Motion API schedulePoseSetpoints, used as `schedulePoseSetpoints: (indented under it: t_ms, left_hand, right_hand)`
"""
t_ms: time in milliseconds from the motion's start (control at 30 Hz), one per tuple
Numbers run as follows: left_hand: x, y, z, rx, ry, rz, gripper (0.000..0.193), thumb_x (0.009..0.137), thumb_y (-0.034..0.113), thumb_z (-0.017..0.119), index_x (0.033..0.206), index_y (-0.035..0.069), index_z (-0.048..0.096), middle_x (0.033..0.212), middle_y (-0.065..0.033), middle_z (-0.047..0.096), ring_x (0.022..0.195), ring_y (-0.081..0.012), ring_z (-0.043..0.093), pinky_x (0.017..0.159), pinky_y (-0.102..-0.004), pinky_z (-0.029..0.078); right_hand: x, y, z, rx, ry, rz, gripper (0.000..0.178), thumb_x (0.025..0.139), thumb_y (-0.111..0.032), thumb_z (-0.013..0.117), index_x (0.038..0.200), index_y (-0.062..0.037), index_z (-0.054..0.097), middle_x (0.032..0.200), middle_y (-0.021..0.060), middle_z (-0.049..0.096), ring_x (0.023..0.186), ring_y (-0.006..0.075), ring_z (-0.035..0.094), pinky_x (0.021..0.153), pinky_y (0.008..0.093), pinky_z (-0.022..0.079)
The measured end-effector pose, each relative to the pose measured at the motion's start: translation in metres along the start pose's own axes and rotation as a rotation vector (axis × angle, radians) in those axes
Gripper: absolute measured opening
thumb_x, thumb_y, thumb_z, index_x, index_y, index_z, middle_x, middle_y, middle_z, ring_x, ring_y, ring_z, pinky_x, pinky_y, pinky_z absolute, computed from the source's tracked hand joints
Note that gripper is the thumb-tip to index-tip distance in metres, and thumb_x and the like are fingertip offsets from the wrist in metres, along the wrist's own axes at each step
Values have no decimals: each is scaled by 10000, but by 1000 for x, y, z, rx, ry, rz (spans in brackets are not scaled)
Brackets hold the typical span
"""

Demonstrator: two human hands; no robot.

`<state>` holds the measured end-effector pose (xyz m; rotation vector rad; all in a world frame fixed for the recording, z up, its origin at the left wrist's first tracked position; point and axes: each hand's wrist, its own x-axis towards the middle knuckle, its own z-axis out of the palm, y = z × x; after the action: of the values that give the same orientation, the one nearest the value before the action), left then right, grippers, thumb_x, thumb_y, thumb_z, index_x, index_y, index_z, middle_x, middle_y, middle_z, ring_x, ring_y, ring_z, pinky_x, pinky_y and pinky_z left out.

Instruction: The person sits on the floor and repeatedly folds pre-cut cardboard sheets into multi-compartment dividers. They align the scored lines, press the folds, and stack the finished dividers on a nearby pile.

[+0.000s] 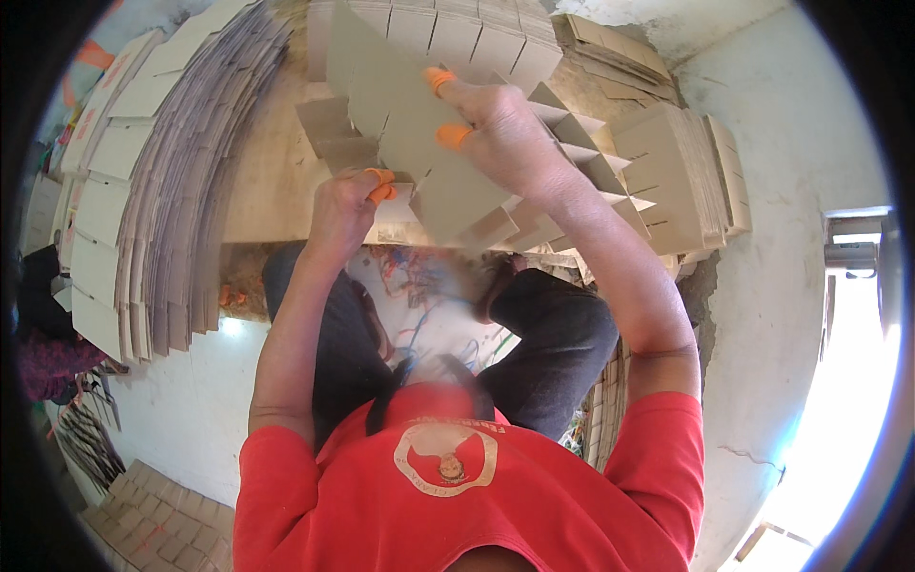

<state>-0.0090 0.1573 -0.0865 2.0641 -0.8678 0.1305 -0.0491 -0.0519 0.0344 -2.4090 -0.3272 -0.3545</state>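
A tan slotted cardboard divider sheet [396,105] slants up in front of me, held by my right hand [510,138]. Orange covers sit on the thumb and fingertip of that hand. My left hand [345,212] is closed, its orange-covered fingertips pinched at a lower cardboard divider strip [396,205] near the bench edge. Around and behind the sheet stands a partly interlocked cardboard partition grid [581,157], with slotted strips crossing one another. The sheet hides the grid's middle.
Tall stacks of cardboard sheets [181,191] line the left of the wooden bench [262,181]. More slotted stacks stand at the back [467,33] and right [667,172], beside a pale wall [782,143]. Scraps and coloured strings [415,286] lie between my legs. Bright light enters at right.
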Motion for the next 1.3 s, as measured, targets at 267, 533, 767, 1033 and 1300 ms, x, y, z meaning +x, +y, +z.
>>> schedulePoseSetpoints:
  t_ms: [267, 533, 767, 1033, 1300]
  left_hand:
    - [5, -4, 5, -21, 41, 64, 66, 767, 30, 698, 826, 33, 670, 792, -136, 662, 776, -322, 637, 662, -419, 509]
    - [9, -7, 4, 190, 20, 51, 252, 749, 116, 743, 973, 39, 658, 834, -96, 655, 781, -291, 611, 648, -409, 504]
    - [34, 7, -8, 314, 49, 245, 853, 627, 167, 827, 1395, 52, 473, 1354, -120, 547, 1267, -348, 474, 1011, -416, 430]
    - [102, -25, 9, 315, -268, 290, 778, 766, 108, 757, 1447, 69, 383, 1407, -124, 476, 1303, -328, 419, 1080, -423, 366]
    - [96, 50, -52, 380, -307, 399, 294, 843, 104, 640, 1129, 37, 648, 1039, -123, 633, 913, -267, 588, 771, -390, 488]
  right_hand:
    - [-3, 13, 54, -257, -377, 29, 166, 803, -75, 684, 946, 4, 651, 887, 164, 690, 869, 380, 667, 753, 453, 541]
    - [26, -9, 36, -425, -850, 30, 325, 768, -219, 704, 1017, -12, 673, 838, 174, 674, 811, 353, 652, 707, 436, 514]
    - [1, 139, -16, -622, 259, 15, 743, 840, -564, 661, 1346, -42, 506, 1038, 224, 680, 979, 415, 631, 853, 453, 509]
    - [-74, 116, -38, 69, -275, 431, 448, 850, -373, 721, 1086, -5, 622, 956, 220, 682, 913, 300, 663, 812, 372, 503]
    - [-93, 56, -49, -675, 62, 113, 249, 853, 1, 578, 1086, -81, 602, 869, 167, 661, 740, 332, 647, 623, 454, 493]
